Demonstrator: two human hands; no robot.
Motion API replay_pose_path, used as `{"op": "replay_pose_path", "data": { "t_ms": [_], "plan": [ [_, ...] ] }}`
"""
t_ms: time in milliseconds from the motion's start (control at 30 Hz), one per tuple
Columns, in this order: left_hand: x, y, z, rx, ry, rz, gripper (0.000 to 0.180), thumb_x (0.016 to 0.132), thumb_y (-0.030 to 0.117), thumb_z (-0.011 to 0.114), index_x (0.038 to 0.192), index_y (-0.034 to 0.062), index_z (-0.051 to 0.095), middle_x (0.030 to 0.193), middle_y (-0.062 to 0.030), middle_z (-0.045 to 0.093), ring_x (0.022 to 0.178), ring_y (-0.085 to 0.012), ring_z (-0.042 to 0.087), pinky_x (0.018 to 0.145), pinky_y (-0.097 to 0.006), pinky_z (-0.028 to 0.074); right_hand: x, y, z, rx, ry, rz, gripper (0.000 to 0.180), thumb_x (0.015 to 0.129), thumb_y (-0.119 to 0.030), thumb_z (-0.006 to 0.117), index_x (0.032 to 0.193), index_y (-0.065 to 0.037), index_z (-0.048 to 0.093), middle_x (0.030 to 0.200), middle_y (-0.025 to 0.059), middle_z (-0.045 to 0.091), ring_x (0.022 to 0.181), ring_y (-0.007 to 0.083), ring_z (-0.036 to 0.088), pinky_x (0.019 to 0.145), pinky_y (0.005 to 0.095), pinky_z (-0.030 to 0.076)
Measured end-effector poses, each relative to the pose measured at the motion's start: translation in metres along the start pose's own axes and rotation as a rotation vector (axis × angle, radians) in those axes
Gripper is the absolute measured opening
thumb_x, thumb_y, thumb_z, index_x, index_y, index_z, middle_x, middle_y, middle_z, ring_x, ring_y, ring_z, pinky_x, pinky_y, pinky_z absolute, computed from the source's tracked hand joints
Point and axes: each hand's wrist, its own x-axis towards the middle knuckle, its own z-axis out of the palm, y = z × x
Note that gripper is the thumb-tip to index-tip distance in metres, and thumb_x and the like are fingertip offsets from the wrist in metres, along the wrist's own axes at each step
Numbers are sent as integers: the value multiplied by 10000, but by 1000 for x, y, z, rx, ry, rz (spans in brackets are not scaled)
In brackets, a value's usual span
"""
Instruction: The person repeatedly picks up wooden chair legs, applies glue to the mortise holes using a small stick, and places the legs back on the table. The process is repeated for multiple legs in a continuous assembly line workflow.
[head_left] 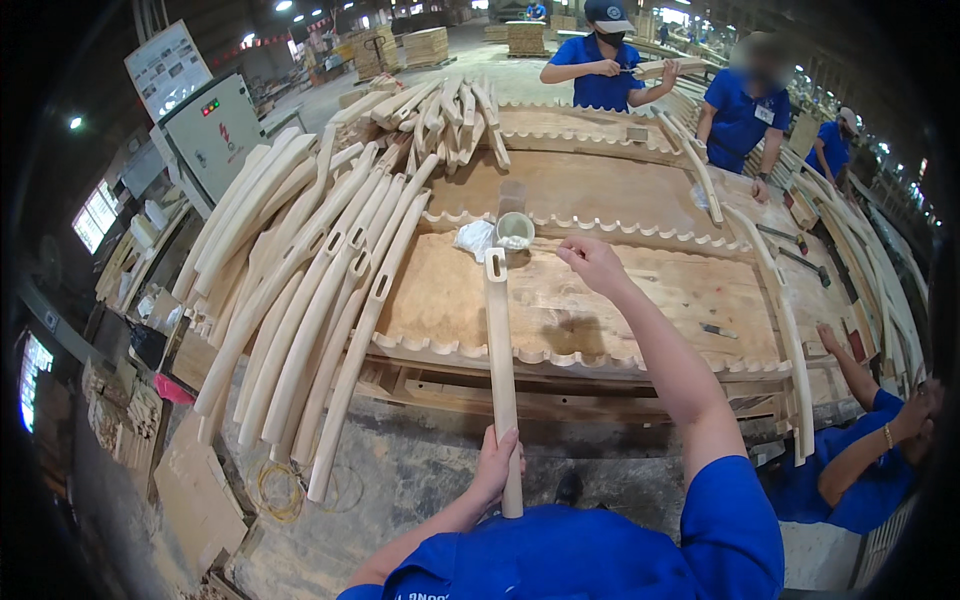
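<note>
Gripping the bar (502,365) in your left hand (495,466), you're likely treating its slot (496,263); your right hand (598,267), bunched, contents unclear, probably needs the cup (515,229) next.

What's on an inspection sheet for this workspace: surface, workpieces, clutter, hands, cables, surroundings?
Surface: wooden bench, scalloped strips across it
Workpieces: slotted wooden bar, slotted end beside the cup; pile of wooden pieces at left
Clutter: white crumpled item by the cup; hammer-like tools at right
Hands: left hand grips the bar's near end; right hand right of the cup, contents unclear
Cables: yellow coil on floor, cable or hose unclear
Surroundings: control cabinet; co-workers in blue
</note>
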Motion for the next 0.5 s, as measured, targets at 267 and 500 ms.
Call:
{"op": "replay_pose_path", "data": {
  "t_ms": [267, 500],
  "plan": [
    [3, -2, 2, -48, -67, -53, 226, 961, 351, 446, 1028, 147, 373, 745, -36, 487, 532, -138, 497, 464, -266, 423, -5, -11, 12, -150, 98, -29, 211, 826, -331, 611, 864, -131, 666, 749, 35, 651, 771, 215, 598, 819, 432, 337],
    [2, 2, 0, -44, -69, -63, 233, 960, 360, 445, 1033, 148, 380, 731, -40, 486, 531, -146, 502, 463, -276, 426, -5, -16, 30, -263, 416, -175, 102, 775, -248, 677, 789, -159, 629, 749, -14, 609, 862, 199, 528, 811, 421, 277]
  ]
}}
